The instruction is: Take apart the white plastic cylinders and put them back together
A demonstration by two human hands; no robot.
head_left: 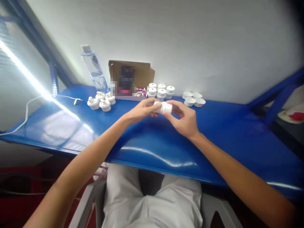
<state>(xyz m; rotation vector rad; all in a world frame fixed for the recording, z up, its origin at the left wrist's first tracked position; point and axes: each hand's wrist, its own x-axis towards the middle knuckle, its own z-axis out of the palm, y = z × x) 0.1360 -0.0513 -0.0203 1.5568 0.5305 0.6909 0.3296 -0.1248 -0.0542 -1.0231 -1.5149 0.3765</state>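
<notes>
Between both hands, above the middle of the blue table, is a small white round plastic housing (167, 108) lying on its side. My left hand (144, 110) grips its left end with thumb and fingers. The thumb and fingers of my right hand (183, 117) close around its right end. Just behind the hands stand several white capped housings (161, 93), each with a dark hole on top. To the right of them sit several open white cups (189, 101). Over on the left are several white plastic pieces with raised parts on top (104, 105).
A clear water bottle (95, 70) leans near the wall. Beside it stands an open cardboard box (144, 75) with small pink-and-white packets inside. A white cable (27, 111) runs along the left of the blue table (228, 133). Blue frame bars (273, 95) rise at both ends.
</notes>
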